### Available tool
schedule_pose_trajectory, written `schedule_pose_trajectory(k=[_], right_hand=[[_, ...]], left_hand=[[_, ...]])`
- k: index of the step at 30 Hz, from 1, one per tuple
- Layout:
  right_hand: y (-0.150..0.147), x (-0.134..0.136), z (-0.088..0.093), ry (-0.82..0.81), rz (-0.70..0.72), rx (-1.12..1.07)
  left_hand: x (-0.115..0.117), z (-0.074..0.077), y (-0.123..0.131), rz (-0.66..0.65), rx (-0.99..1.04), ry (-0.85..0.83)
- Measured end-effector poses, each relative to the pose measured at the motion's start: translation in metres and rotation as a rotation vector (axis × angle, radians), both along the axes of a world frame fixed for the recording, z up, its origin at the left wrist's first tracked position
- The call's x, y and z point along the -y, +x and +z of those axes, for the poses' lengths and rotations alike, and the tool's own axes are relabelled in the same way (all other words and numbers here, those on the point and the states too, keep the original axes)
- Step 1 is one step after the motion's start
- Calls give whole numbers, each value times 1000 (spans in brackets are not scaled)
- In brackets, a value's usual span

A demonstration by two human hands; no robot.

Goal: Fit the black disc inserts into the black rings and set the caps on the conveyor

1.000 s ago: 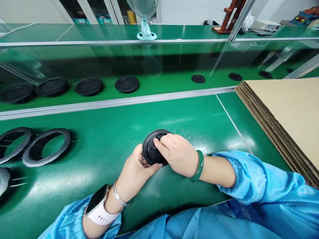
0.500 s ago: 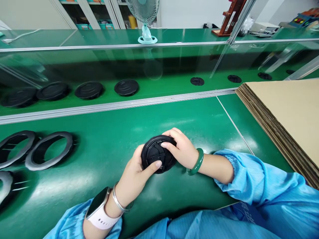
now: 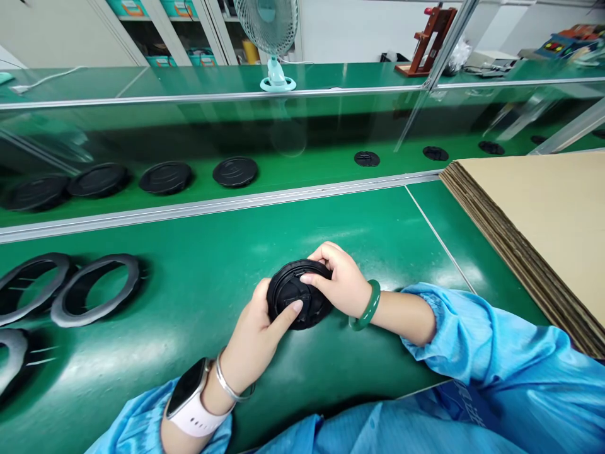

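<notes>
A round black plastic part, with raised ribs across its face and a ringed rim, is held tilted just above the green worktop. My left hand grips its lower left edge, the thumb lying across the face and the other fingers hidden underneath. On the upper right side my right hand closes round the rim, thumb pressed on the face. Off to the left lie several black rings with grey edges, among them a nearer ring and one beside it.
Behind a metal rail, a green belt carries large black discs and smaller ones. Stacked cardboard sheets occupy the right side. A fan stands on the shelf beyond a clear panel.
The small discs on the belt have shifted slightly left in view, and the camera has tipped a little. Both hands keep their grip on the black part, nearly unmoved.
</notes>
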State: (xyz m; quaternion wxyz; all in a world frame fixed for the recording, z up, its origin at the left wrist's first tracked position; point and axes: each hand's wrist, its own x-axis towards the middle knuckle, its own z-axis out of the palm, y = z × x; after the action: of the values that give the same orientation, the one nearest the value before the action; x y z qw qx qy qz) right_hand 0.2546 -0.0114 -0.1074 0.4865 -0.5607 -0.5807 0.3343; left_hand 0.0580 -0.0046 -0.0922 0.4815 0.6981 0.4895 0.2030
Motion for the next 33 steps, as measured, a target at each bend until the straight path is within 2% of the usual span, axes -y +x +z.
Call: schedule_pose_trajectory(k=[13,33], right_hand=[[-4,2,5,-64,-43,-42],[-9,5,5,-119,-120,-93]], left_hand=[[-2,-7,-1,1,-10,1],[1,-8,-1,24,13,-9]])
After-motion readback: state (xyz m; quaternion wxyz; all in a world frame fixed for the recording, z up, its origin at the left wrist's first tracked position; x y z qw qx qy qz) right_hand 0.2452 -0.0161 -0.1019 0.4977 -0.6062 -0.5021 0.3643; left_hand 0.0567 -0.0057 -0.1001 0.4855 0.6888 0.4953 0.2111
